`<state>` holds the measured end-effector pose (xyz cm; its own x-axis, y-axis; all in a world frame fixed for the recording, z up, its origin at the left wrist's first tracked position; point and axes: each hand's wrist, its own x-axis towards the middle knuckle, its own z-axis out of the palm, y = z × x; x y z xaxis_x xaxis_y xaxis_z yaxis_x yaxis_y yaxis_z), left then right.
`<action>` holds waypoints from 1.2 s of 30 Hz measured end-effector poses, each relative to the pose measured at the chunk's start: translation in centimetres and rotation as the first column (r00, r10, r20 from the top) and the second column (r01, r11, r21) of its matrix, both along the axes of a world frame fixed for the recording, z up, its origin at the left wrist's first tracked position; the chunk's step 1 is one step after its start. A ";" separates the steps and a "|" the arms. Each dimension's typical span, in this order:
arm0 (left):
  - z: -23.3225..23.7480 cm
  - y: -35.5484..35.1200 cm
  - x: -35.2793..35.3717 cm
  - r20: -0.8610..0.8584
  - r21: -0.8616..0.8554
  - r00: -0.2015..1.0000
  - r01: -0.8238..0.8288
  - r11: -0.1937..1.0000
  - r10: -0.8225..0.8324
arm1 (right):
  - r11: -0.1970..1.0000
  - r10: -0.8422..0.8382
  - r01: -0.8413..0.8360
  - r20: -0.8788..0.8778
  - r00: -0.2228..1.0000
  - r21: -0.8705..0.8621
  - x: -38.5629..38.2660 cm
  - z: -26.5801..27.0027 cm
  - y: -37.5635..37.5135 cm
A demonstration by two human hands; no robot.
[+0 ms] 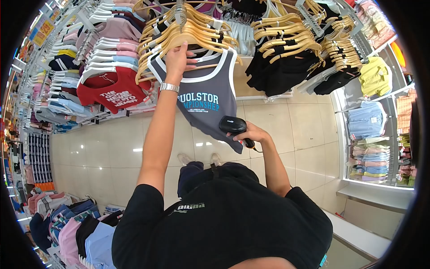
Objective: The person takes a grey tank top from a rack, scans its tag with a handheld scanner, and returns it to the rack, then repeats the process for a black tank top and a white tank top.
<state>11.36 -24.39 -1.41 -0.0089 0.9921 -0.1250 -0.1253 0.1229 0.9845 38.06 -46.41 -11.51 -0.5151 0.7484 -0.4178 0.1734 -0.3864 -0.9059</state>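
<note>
A grey tank top (206, 89) with white trim and blue and white lettering hangs on a wooden clothes hanger (190, 37) at the front of a rack. My left hand (177, 63), with a metal watch at its wrist, is closed on the hanger near its middle, at the shirt's neckline. Lower down, my right hand (253, 134) grips a black barcode scanner (233, 124) by its handle. The scanner's head lies over the shirt's lower right edge, where a bit of red and white shows beside my fingers. Whether those fingers also pinch the hem is hidden.
Red shirts (109, 89) on white hangers are at the left, black garments (282, 67) on wooden hangers at the right. Shelves with a blue shirt (367, 120) line the far right. Folded clothes (98, 240) lie at lower left. Beneath me is a tiled floor (112, 148).
</note>
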 end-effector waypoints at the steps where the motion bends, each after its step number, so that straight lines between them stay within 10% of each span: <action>1: 0.1 0.2 -0.2 -0.022 0.001 1.000 -0.005 1.000 0.005 | 1.000 0.000 0.000 0.000 1.000 0.007 -0.1 0.0 0.1; 16: -0.5 -3.8 2.6 0.165 0.421 0.959 -0.279 0.863 0.229 | 0.998 0.043 -0.043 0.011 0.999 0.041 -1.5 -3.5 -0.1; 29: 0.7 -14.4 3.6 0.357 0.295 0.927 -0.229 0.928 0.115 | 0.929 0.086 -0.187 0.304 0.949 0.319 -2.8 -10.3 -4.1; 36: -1.3 -21.3 1.9 0.253 0.260 0.965 -0.140 0.955 0.073 | 0.911 0.413 -0.361 0.397 0.820 -0.201 2.6 -10.1 -7.8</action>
<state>13.28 -45.72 -2.73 -0.1199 0.9830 0.1391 -0.3578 -0.1734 0.9176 40.62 -54.16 -21.60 -0.5074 0.4601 -0.7286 0.6839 -0.2994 -0.6653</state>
